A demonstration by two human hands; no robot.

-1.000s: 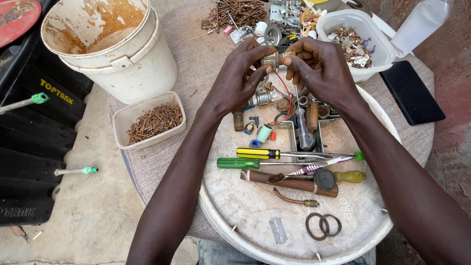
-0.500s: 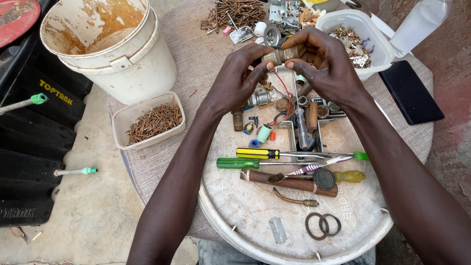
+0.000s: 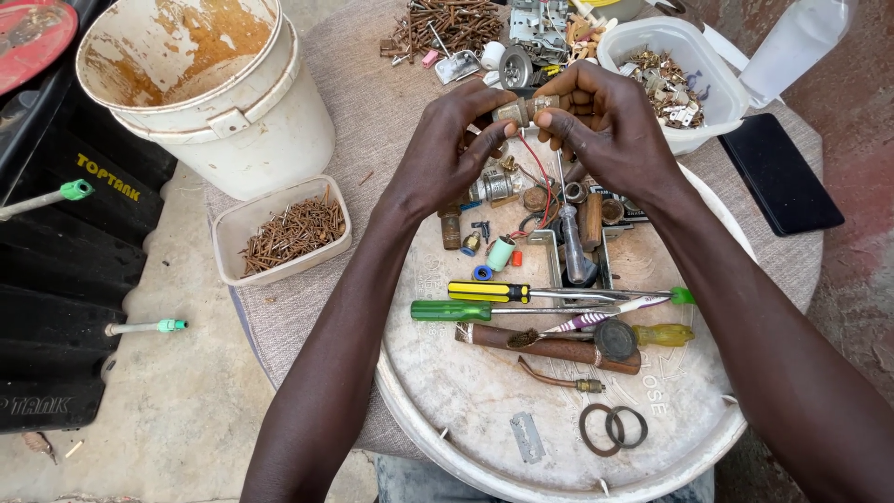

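Both hands meet above the far side of a round white lid (image 3: pixel 484 410) used as a work tray. My left hand (image 3: pixel 447 154) and my right hand (image 3: pixel 605 126) pinch a small brass cylindrical part (image 3: pixel 521 110) between their fingertips; thin red wires (image 3: pixel 538 172) hang from it. Under the hands lie small metal fittings and plastic bits (image 3: pixel 498 247). Nearer me lie a yellow-handled screwdriver (image 3: pixel 489 292), a green-handled screwdriver (image 3: pixel 452 310) and a rusty brown tool (image 3: pixel 545 345).
A stained white bucket (image 3: pixel 214 93) stands at the left with a small tub of rusty nails (image 3: pixel 284 233) beside it. A white tub of metal scraps (image 3: pixel 675 79), a black phone (image 3: pixel 778 172), a nail pile (image 3: pixel 447 23), two rubber rings (image 3: pixel 615 428) and a razor blade (image 3: pixel 528 438).
The two hands have shifted very slightly while turning the brass part between the fingertips. Everything on the lid lies as before.
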